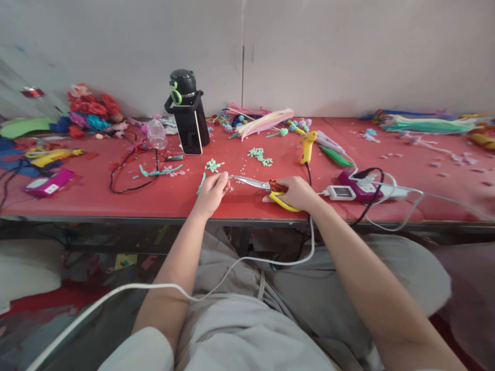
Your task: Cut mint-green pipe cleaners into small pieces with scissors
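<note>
My left hand point(212, 191) rests on the red table point(116, 203) near its front edge, fingers pinched on a teal pipe cleaner point(201, 183) that sticks out to the left of the hand. My right hand point(297, 193) grips the yellow and red handles of a pair of scissors point(258, 184). The blades point left and their tips sit right at my left fingertips. Small piles of cut teal pieces point(260, 155) lie just beyond the hands.
A yellow glue gun point(308, 146) stands behind the scissors. At right lie a white and purple device point(350, 190) and cables. A black flask point(188, 114) stands at the back. Pipe cleaner bundles point(265, 121), fabric flowers point(89, 109) and a pink box point(48, 183) lie around.
</note>
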A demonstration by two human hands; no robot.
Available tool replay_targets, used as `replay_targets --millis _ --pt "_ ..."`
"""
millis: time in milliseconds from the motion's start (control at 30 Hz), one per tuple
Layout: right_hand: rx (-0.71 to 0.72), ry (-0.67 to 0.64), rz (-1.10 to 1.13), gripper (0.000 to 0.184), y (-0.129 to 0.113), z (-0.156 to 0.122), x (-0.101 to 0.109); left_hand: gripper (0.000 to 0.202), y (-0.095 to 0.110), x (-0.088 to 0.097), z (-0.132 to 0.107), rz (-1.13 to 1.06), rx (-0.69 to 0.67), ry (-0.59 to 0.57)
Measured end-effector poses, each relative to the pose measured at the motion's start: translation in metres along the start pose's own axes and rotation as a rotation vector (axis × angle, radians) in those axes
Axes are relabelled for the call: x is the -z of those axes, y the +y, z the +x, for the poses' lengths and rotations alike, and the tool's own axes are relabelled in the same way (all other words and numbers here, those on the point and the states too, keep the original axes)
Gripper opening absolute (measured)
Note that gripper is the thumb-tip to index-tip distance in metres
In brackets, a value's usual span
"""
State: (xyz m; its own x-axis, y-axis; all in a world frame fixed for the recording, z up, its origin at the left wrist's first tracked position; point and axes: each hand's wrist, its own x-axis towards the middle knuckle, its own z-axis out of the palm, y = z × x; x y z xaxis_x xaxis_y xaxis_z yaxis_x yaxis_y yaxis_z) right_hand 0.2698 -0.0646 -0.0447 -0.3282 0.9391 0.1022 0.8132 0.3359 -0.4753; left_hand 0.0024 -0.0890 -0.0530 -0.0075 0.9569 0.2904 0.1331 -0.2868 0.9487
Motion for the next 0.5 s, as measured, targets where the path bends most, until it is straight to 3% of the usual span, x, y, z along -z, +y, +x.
replay_targets --millis 500 --pt "0.029 -0.003 0.014 0.074 0.0034 0.0005 -0.0014 0.049 -0.0048 0.0016 0.0016 0.027 -0.030 0.011"
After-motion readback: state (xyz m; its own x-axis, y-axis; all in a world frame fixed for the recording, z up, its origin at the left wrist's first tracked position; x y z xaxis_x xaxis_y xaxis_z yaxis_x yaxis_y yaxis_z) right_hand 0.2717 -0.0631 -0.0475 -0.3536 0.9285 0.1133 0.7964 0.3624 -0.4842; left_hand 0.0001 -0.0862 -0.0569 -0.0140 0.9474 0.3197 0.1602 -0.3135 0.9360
